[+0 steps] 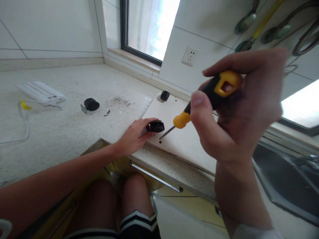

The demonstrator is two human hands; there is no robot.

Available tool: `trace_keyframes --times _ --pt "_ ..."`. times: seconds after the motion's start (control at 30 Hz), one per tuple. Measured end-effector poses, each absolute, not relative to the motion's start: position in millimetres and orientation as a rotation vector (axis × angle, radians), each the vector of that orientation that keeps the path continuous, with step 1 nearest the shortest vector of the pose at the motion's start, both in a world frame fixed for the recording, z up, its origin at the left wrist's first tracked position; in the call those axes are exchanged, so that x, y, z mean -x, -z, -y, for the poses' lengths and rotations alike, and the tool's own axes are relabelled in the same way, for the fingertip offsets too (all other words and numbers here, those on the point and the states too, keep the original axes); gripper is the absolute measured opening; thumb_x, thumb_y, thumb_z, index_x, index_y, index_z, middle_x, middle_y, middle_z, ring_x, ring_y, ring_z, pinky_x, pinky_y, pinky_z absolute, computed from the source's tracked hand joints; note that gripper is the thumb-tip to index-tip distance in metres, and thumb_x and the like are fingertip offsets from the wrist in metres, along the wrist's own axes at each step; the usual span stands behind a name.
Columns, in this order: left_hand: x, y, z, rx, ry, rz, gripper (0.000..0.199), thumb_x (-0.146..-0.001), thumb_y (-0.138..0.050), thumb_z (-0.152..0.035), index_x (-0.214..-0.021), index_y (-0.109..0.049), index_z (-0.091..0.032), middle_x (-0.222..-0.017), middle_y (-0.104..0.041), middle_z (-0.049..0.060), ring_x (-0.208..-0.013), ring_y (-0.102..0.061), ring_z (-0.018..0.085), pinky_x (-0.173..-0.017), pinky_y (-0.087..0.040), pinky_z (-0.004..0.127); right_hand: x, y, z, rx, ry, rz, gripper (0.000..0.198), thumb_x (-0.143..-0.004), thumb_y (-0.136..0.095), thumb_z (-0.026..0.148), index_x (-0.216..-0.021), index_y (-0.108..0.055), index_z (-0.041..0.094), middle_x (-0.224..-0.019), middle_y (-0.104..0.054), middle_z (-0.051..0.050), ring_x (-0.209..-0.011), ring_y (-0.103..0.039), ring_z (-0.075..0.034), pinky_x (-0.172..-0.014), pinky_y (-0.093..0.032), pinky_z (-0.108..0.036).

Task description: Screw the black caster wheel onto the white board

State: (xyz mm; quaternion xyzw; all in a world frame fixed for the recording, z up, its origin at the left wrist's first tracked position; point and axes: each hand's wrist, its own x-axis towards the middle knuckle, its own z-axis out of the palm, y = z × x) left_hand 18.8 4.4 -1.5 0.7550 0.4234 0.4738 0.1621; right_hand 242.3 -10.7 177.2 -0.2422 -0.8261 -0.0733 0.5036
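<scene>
A yellow and black screwdriver is gripped in my right hand, its shaft slanting down to the left. The tip is near a dark hole in the white board; I cannot tell whether it touches the surface. My left hand has its fingers closed around a black caster wheel at the board's left edge. Another black caster stands at the board's far corner. Loose on the counter to the left lies a third caster with a metal plate, beside several small dark screws.
A white power bank with a cable lies on the speckled counter at left. Brown debris is scattered behind the screws. A steel sink is at right, a wall socket behind. Below the counter edge runs a drawer handle.
</scene>
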Motion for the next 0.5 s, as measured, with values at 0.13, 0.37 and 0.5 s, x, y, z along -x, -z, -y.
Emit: trace_keyframes --times 0.13,0.37,0.5 --pt "-17 0 -3 -2.137 -1.337 -1.195 0.044 -0.104 -0.066 -0.029 -0.147 -0.062 -0.026 -0.131 -0.078 0.010 -0.112 -0.073 0.027 -0.106 -0.056 0.050 -238 -186 18 0.744 0.256 2.074 0.015 -0.098 -0.069 0.025 -0.107 -0.057 0.027 -0.095 -0.065 -0.001 -0.066 -0.053 -0.014 -0.067 -0.054 -0.033" --pt "-17 -2 2 -2.156 -1.314 -1.243 0.045 -0.103 -0.065 -0.028 -0.147 -0.062 -0.024 -0.136 -0.075 0.011 -0.116 -0.072 0.026 -0.111 -0.058 0.048 -249 -183 -1 0.873 0.333 2.051 0.017 -0.099 -0.071 0.030 -0.102 -0.055 0.030 -0.089 -0.068 -0.001 -0.077 -0.069 -0.022 -0.065 -0.053 -0.034" --pt "-18 -2 3 -2.169 -1.319 -1.234 0.045 -0.102 -0.066 -0.029 -0.146 -0.062 -0.024 -0.137 -0.075 0.011 -0.122 -0.073 0.027 -0.113 -0.059 0.048 -250 -180 -12 0.865 0.300 2.065 0.018 -0.099 -0.072 0.031 -0.103 -0.055 0.031 -0.088 -0.069 0.000 -0.074 -0.066 -0.021 -0.064 -0.053 -0.034"
